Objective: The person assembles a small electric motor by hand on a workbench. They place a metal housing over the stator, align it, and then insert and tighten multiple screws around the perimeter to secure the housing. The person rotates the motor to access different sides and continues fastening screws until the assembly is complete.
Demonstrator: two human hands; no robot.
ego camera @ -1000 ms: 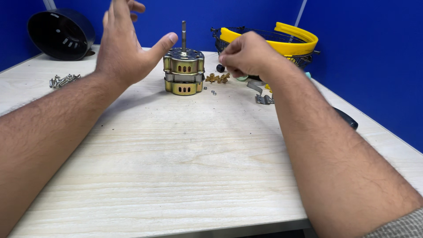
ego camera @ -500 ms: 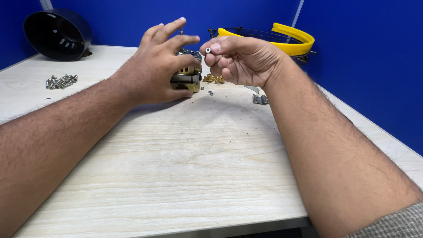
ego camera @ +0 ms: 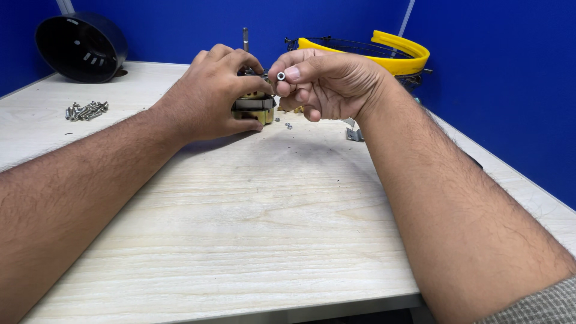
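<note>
A small electric motor [ego camera: 255, 108] with gold and silver housing and an upright shaft [ego camera: 245, 38] stands on the pale wooden table [ego camera: 240, 228]. My left hand [ego camera: 219, 93] is wrapped over the motor from the left, thumb at its base and fingers on its top. My right hand [ego camera: 324, 84] hovers just right of the motor, pinching a small silver nut [ego camera: 281, 76] between thumb and forefinger. The two hands nearly touch at the fingertips. Most of the motor body is hidden behind my left hand.
A pile of silver screws [ego camera: 87, 110] lies at the left. A black round fan housing [ego camera: 81, 47] sits in the back left corner. A yellow-rimmed wire fan guard [ego camera: 384, 51] stands behind my right hand. A metal bracket [ego camera: 354, 133] and small loose bits [ego camera: 287, 125] lie by the motor.
My left hand came down from open in the air and closed on the motor. My right hand lifted from the table with the small nut and moved toward the motor's top.
</note>
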